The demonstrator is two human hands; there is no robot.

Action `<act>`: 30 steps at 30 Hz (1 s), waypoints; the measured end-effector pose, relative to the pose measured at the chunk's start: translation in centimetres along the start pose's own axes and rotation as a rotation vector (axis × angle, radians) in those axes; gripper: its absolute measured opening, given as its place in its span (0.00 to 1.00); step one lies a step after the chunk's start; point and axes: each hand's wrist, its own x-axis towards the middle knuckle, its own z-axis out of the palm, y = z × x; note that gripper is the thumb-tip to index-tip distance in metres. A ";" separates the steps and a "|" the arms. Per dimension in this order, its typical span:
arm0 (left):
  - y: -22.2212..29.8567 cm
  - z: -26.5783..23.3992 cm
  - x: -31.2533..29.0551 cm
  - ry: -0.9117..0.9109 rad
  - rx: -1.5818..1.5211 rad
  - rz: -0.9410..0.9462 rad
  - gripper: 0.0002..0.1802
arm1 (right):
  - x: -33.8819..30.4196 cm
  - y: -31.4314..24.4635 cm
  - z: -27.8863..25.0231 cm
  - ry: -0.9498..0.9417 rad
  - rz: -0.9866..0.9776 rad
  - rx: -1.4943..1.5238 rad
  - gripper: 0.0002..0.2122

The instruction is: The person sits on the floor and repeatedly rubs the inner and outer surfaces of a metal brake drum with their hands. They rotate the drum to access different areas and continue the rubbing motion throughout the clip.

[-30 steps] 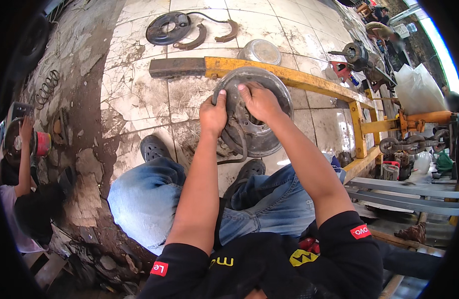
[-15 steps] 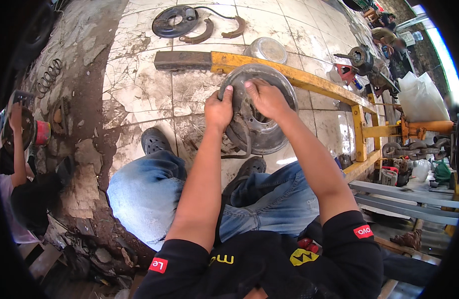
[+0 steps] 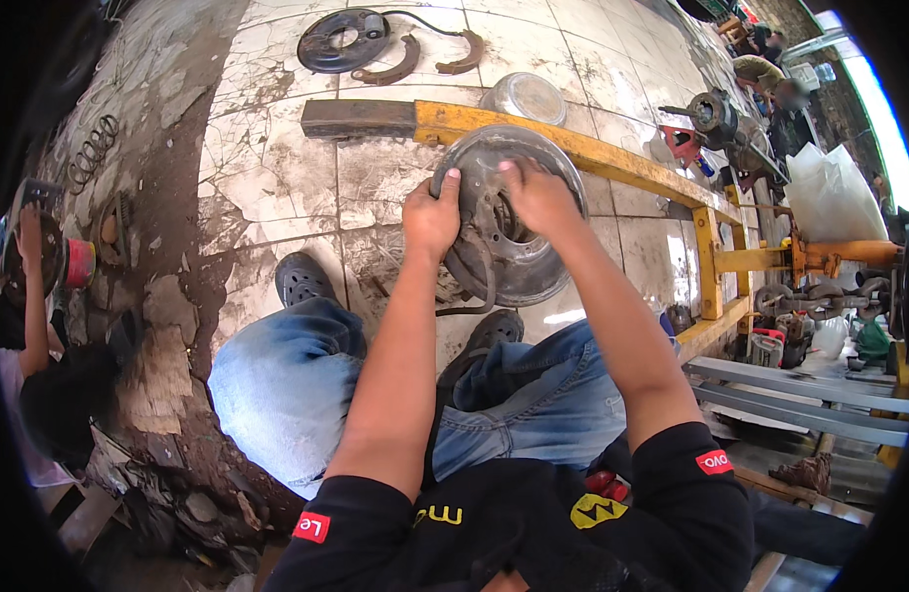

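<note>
A round, dirty metal brake backing plate (image 3: pixel 538 274) with a dark cable (image 3: pixel 490 271) hangs tilted in front of me, above the tiles. My left hand (image 3: pixel 432 212) grips its left edge, thumb on the face and the other fingers hidden behind. Over the upper right of the plate's face lies my right hand (image 3: pixel 545 200). Its fingers are bent together beside the raised thumb, near the plate's centre hole, and their tips are partly hidden. Whether a small part sits between them I cannot make out.
A yellow steel frame (image 3: pixel 573 148) crosses the floor beyond the plate. Past it lie a metal drum (image 3: pixel 526 99), a second backing plate (image 3: pixel 344 41) and two curved brake shoes (image 3: pixel 390 62), (image 3: pixel 461 53). A coil spring (image 3: pixel 93 155) lies far left, near another person's arm (image 3: pixel 32 296).
My right hand has shifted slightly on the plate's face, its thumb drawn nearer the fingers. My left hand keeps its grip, and the plate stays nearly in place.
</note>
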 end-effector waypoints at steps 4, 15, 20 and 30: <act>-1.2 -0.3 0.8 0.009 -0.002 0.019 0.29 | -0.8 0.2 1.8 0.096 -0.082 0.041 0.28; -0.5 -0.2 0.2 -0.004 0.025 -0.001 0.29 | -1.0 0.1 -1.7 -0.015 0.093 0.135 0.23; -0.7 0.0 0.3 -0.004 0.000 0.004 0.29 | -1.8 1.9 0.6 0.157 -0.106 0.104 0.23; 0.0 -0.4 -0.2 0.010 0.025 -0.005 0.28 | -1.5 1.4 0.0 0.024 -0.075 -0.003 0.26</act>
